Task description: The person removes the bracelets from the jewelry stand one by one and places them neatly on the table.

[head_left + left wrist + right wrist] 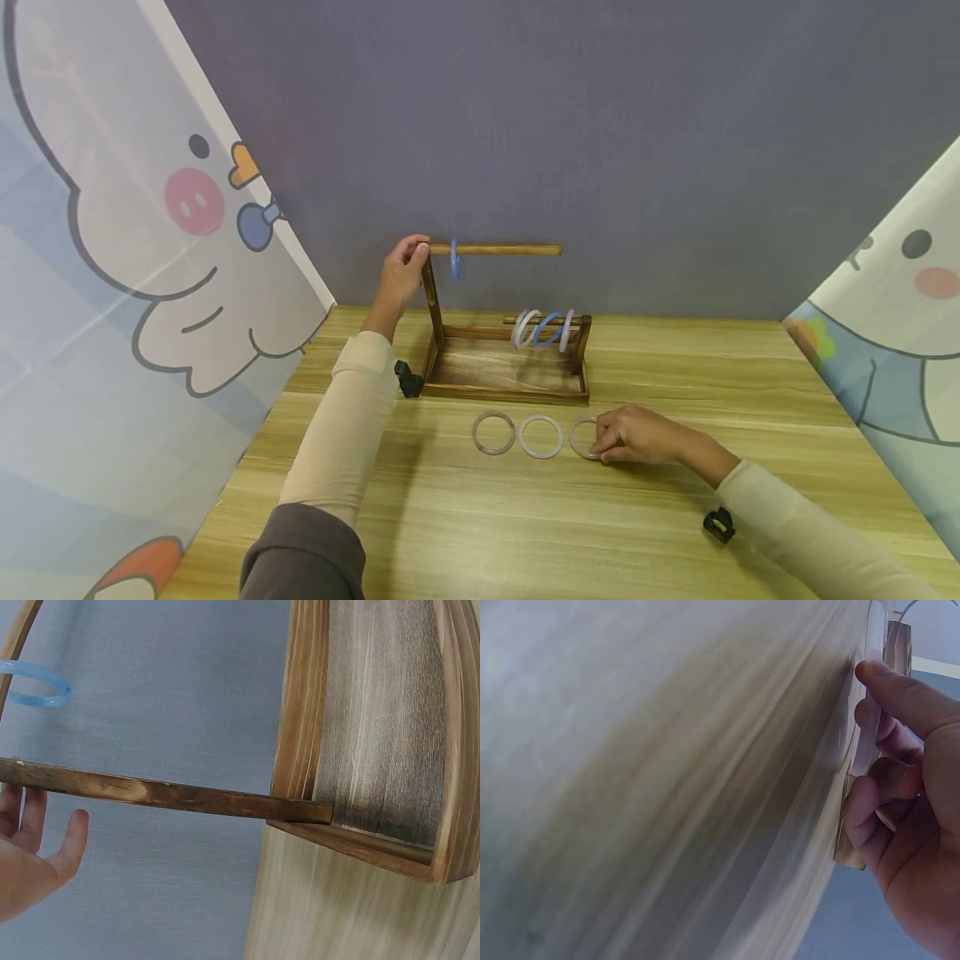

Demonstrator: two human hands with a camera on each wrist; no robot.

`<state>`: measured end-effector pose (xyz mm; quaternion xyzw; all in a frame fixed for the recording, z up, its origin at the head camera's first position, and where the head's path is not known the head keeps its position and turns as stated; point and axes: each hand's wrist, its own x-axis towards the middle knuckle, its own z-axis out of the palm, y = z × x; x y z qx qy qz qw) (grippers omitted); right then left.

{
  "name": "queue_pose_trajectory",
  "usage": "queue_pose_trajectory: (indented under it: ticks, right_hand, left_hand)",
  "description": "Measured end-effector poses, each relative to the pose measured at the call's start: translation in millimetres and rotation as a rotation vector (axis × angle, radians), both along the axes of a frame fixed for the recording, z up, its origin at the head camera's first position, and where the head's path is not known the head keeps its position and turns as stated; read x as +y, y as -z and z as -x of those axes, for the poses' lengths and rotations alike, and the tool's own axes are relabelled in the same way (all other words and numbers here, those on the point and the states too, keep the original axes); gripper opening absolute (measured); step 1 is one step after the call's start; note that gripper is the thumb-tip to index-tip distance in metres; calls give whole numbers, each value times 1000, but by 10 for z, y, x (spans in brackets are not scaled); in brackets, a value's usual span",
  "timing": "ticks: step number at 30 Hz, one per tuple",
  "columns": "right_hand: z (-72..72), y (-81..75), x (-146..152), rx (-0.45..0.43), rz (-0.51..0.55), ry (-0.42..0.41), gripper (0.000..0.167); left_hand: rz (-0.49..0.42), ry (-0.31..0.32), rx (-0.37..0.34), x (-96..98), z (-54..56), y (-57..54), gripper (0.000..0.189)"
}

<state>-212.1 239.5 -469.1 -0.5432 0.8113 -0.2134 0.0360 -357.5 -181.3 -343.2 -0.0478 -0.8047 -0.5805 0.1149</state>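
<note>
My left hand (401, 273) holds the top of the tall post of a dark wooden bangle rack (432, 300), thumb and fingers at its corner. In the left wrist view, fingers (31, 817) lie against the post (172, 796). A blue bangle (455, 260) hangs on the upper rod near that hand. My right hand (637, 435) pinches the right side of a pale translucent bangle (574, 425) at the table; the right wrist view shows the bangle (866, 739) between thumb and fingers. Left of it lie a white bangle (542, 456) and a brownish translucent bangle (493, 452).
On the rack's lower rod (510, 320) hang several white, blue and pale bangles (567, 332). The rack's tray base (502, 392) stands near the back of the wood-grain table (525, 533). A grey backdrop (562, 125) rises behind; cartoon-printed panels (112, 217) flank both sides.
</note>
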Motion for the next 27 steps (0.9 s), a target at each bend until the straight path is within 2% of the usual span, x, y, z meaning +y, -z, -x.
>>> queue_pose_trajectory:
  ticks: [6,17,27]
  right_hand:
    - [-16,-7,6,-51,-28,25,11]
    - [-41,-13,0,-198,-61,159,11]
    - [-17,13,3,-232,-66,195,11]
  left_hand:
    - [11,-4,10,-4,2,-3,42]
    - [0,9,0,-3,24,14,44]
    - [5,5,1,-1,13,0,44]
